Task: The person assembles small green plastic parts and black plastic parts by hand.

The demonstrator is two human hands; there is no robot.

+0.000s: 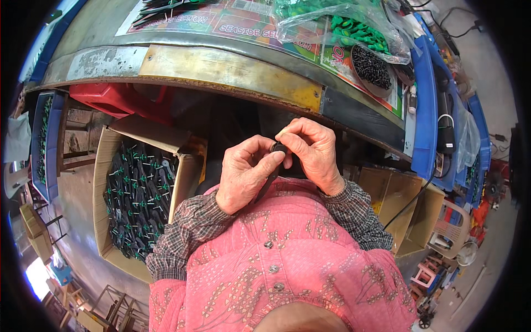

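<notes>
Head view shows both hands meeting just below the bench edge [221, 69], above the pink shirt. Left hand [246, 174] is clamped round a slim black part [272, 172], whose long axis slants from chest up toward the bench. Right hand [312, 152] pinches its upper tip, fingers together. Left of the hands, a carton [105, 182] holds similar black-and-green pieces.

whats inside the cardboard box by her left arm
The open cardboard box is packed with black plastic parts with small green pieces. The lower layers and the box's bottom are covered by those on top.
</notes>
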